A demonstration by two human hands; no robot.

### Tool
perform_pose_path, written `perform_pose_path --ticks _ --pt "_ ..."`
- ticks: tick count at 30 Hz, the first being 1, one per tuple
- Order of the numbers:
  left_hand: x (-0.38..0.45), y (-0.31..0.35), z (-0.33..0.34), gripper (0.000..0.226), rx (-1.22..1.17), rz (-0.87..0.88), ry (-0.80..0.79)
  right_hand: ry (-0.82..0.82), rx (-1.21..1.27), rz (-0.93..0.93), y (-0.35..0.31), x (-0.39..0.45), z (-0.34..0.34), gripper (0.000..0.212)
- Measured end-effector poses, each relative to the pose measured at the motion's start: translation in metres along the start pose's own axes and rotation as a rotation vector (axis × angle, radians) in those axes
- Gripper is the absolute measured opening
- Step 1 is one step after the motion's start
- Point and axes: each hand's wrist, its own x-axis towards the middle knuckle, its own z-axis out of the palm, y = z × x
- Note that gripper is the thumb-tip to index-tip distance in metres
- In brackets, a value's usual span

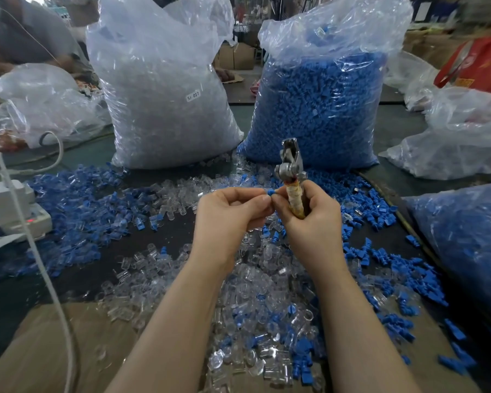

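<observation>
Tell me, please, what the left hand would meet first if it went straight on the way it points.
Probably the right hand, which grips the pliers: the left hand, pinching a blue piece, points right at its fingertips.

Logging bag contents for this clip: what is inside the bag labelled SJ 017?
The labelled bag is filled with small clear plastic pieces, seen through its transparent film. Pieces deeper inside and at the bottom are covered by the outer ones.

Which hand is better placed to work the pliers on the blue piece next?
Right, likely. The right hand grips the pliers by the wrapped handle, head upward; the left hand only pinches the blue piece beside that handle.
</observation>
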Motion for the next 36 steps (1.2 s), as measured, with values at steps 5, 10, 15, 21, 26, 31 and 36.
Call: perform_pose_path --ticks 5,10,15,21,26,31,36 --pt "-0.001 -0.001 0.002 0.01 0.194 0.123 0.07 -0.029 -0.006 0.021 -0.001 0.0 0.0 0.011" --pt "0.0 -0.005 0.003 0.012 0.317 0.203 0.143 -0.095 0.012 0.058 0.0 0.001 -0.001 0.008" --pt "0.002 -0.007 -0.001 0.011 0.323 0.211 0.173 -0.21 0.016 0.083 -0.002 0.002 -0.007 0.003" --pt "0.005 -0.004 -0.007 0.01 0.214 0.22 0.153 -0.327 -0.105 0.15 0.002 0.005 -0.019 0.006" --pt "0.007 -0.003 -0.013 0.011 0.146 0.267 0.131 -0.421 -0.208 0.164 0.003 0.005 -0.019 0.006" --pt "0.008 -0.003 -0.014 0.01 0.139 0.287 0.099 -0.45 -0.236 0.152 0.001 0.005 -0.019 0.01" --pt "0.008 -0.001 -0.015 0.012 0.144 0.298 0.071 -0.465 -0.261 0.149 0.001 0.005 -0.019 0.012"
